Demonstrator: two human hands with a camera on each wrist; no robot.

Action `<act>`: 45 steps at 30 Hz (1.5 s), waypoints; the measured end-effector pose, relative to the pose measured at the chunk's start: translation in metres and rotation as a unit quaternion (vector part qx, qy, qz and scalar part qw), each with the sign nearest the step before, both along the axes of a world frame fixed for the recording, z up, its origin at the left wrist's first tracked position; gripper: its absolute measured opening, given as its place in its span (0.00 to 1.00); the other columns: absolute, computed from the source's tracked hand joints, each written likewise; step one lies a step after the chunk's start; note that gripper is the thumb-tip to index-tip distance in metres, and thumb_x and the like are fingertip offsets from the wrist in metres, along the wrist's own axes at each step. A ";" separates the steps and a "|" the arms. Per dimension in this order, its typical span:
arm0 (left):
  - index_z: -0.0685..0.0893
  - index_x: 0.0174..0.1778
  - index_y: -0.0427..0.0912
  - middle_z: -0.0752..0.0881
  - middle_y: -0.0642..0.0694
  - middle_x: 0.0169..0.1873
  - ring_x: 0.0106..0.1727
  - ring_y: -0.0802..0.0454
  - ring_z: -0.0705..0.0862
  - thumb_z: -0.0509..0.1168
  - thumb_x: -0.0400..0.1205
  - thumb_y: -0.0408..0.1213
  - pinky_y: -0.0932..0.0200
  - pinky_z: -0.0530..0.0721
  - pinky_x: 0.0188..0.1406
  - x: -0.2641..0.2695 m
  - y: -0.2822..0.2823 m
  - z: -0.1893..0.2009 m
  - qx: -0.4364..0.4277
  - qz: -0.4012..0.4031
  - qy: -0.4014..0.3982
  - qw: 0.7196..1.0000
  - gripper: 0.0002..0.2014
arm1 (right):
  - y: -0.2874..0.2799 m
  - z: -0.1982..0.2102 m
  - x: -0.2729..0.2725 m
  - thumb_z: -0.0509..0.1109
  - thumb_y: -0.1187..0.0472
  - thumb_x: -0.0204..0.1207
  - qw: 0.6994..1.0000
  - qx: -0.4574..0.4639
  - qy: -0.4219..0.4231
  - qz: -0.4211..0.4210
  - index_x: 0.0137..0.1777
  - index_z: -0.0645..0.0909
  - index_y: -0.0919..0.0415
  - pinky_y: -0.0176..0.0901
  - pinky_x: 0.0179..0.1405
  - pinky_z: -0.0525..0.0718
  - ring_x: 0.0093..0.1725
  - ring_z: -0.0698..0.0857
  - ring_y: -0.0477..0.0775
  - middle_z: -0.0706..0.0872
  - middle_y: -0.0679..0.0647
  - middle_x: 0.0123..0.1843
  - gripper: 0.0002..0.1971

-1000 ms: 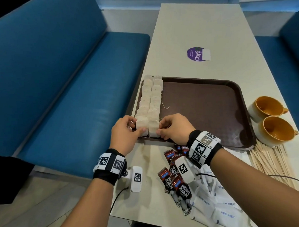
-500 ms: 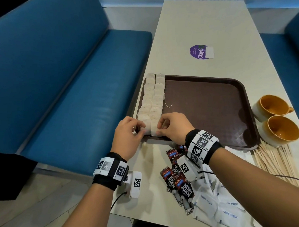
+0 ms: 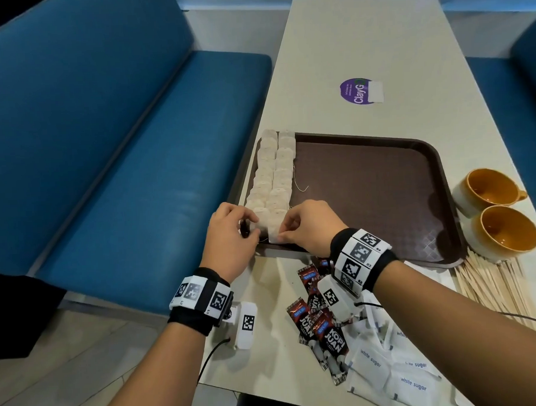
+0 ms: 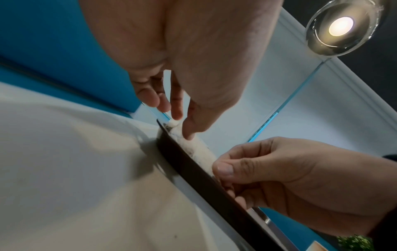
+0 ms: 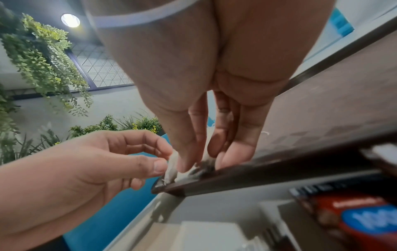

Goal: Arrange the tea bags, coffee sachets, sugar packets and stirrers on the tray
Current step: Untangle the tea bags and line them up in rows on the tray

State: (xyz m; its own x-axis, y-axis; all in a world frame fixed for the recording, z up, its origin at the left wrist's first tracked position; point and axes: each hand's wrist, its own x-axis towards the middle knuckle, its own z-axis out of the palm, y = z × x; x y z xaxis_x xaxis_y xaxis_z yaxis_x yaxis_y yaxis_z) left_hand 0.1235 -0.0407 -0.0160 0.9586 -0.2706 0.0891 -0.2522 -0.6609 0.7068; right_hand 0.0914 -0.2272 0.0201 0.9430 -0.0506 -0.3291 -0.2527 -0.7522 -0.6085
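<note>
Tea bags lie in two overlapping columns along the left edge of the brown tray, running from its far rim to its near rim. I judge this group nearly finished.

Left hand: grip pinches the nearest bag of the left column. Right hand: grip pinches the nearest bag of the right column.

Remaining, all off the tray on the surface:
- coffee sachets, piled near the right wrist;
- sugar packets, heaped at the near edge;
- wooden stirrers, spread just beside two orange cups.

The head view alone shows the columns and the unplaced stock. The wrist views show the fingertips on the bag at the tray rim, and overhead lamps and hanging plants.
</note>
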 end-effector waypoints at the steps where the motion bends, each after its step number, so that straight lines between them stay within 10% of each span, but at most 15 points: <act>1: 0.87 0.45 0.53 0.79 0.55 0.51 0.54 0.53 0.77 0.76 0.78 0.34 0.64 0.74 0.56 -0.001 0.000 -0.001 0.001 -0.003 -0.007 1.000 0.08 | 0.000 0.000 -0.001 0.84 0.52 0.73 1.000 -0.002 0.003 0.005 0.43 0.93 0.54 0.38 0.48 0.86 0.45 0.88 0.46 0.91 0.46 0.40 0.07; 7: 0.90 0.44 0.52 0.81 0.55 0.52 0.58 0.53 0.73 0.77 0.77 0.33 0.81 0.66 0.56 0.000 0.003 -0.009 0.023 -0.001 -0.028 0.999 0.08 | 0.002 0.002 0.003 0.85 0.54 0.72 1.000 -0.008 0.018 0.013 0.42 0.93 0.54 0.38 0.48 0.86 0.46 0.89 0.46 0.91 0.47 0.41 0.06; 12: 0.85 0.53 0.54 0.78 0.56 0.59 0.63 0.55 0.73 0.77 0.77 0.36 0.64 0.73 0.65 0.000 0.004 -0.003 0.002 0.016 -0.008 1.000 0.12 | -0.006 0.006 0.004 0.83 0.56 0.73 0.995 0.016 -0.041 -0.090 0.42 0.84 0.57 0.32 0.37 0.77 0.44 0.84 0.47 0.87 0.48 0.43 0.10; 19: 0.57 0.90 0.50 0.61 0.52 0.88 0.89 0.53 0.55 0.68 0.86 0.52 0.54 0.57 0.86 0.003 -0.001 -0.004 0.015 -0.040 0.088 0.995 0.39 | -0.002 0.004 0.006 0.76 0.57 0.79 0.990 0.091 -0.014 -0.108 0.83 0.68 0.55 0.41 0.67 0.77 0.73 0.81 0.54 0.81 0.53 0.75 0.34; 24: 0.44 0.92 0.51 0.46 0.57 0.91 0.90 0.59 0.39 0.52 0.85 0.66 0.48 0.47 0.90 0.003 -0.004 -0.006 0.035 -0.096 0.149 0.984 0.43 | 0.009 0.000 0.007 0.74 0.49 0.68 0.985 0.136 0.002 -0.104 0.81 0.66 0.45 0.59 0.80 0.74 0.83 0.70 0.58 0.80 0.49 0.75 0.39; 29: 0.43 0.91 0.52 0.44 0.60 0.90 0.89 0.62 0.35 0.52 0.93 0.51 0.52 0.43 0.90 0.005 0.000 -0.005 0.028 -0.100 0.159 0.982 0.34 | 0.004 0.006 0.010 0.73 0.58 0.78 0.981 0.155 0.005 -0.118 0.85 0.60 0.52 0.52 0.79 0.69 0.85 0.64 0.58 0.74 0.55 0.80 0.37; 34: 0.42 0.91 0.55 0.42 0.63 0.90 0.88 0.65 0.33 0.50 0.94 0.46 0.49 0.41 0.90 0.008 0.001 -0.001 0.023 -0.121 0.182 0.975 0.32 | 0.007 0.006 0.012 0.66 0.53 0.63 0.981 0.166 0.013 -0.098 0.81 0.64 0.45 0.62 0.78 0.76 0.80 0.72 0.61 0.80 0.50 0.74 0.40; 39: 0.45 0.91 0.57 0.44 0.66 0.89 0.87 0.68 0.34 0.53 0.91 0.38 0.50 0.44 0.90 0.004 0.010 0.005 0.003 -0.106 0.160 0.981 0.34 | -0.005 0.008 0.003 0.70 0.60 0.77 0.987 0.106 0.018 -0.117 0.84 0.64 0.51 0.54 0.72 0.81 0.73 0.78 0.59 0.77 0.57 0.78 0.35; 45: 0.60 0.86 0.64 0.48 0.69 0.88 0.88 0.65 0.34 0.56 0.86 0.43 0.44 0.48 0.90 -0.016 0.027 0.002 0.031 -0.141 0.088 0.986 0.31 | -0.010 -0.004 -0.015 0.74 0.60 0.79 0.995 0.042 0.003 -0.091 0.49 0.88 0.53 0.43 0.52 0.89 0.47 0.88 0.47 0.90 0.47 0.47 0.03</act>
State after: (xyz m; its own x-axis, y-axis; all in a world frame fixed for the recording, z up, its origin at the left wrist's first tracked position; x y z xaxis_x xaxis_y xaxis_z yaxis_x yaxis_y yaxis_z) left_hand 0.1076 -0.0141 -0.0137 0.8439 -0.5275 -0.0976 -0.3082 -0.6258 0.7165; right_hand 0.0763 -0.2373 0.0166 0.9185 -0.1925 -0.3455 -0.3844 -0.6399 -0.6654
